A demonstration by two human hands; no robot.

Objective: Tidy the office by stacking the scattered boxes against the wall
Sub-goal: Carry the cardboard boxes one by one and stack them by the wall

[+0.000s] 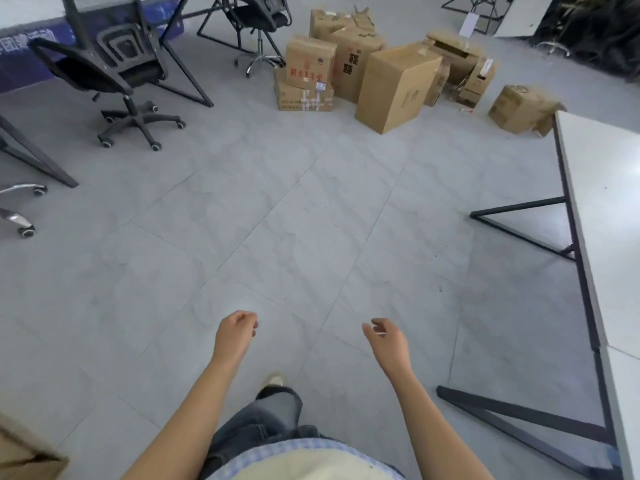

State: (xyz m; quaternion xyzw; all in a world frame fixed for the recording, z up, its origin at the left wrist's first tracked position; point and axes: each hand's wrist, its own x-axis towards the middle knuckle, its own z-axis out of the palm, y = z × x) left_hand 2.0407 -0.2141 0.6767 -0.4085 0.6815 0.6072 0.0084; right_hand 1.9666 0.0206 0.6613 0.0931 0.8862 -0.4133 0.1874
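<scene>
- Two bare hands hang low in the lower middle of the frame, above the grey tiled floor. The left hand has its fingers loosely curled and holds nothing.
- The right hand is just as relaxed, with fingers slightly bent and thumb apart, and it is empty.
- Both hands are well apart from the cardboard boxes, which sit on the floor in a cluster from the upper middle to the upper right.
- At the front of that cluster stands a tall plain box.
- To its left, a red-printed box sits on top of a flatter taped box.
- Between these, a dark-printed box stands just behind.
- Further right, an open-flapped box lies near the far corner of a white table that runs down the right edge.
- Behind the tall box more opened boxes are piled; how they touch cannot be told.
- One box corner shows at the lower left edge.
- A black office chair stands in the upper left, and a second chair is at the top, just left of the cluster.
- A shoe tip shows between the forearms, below the hands.
</scene>
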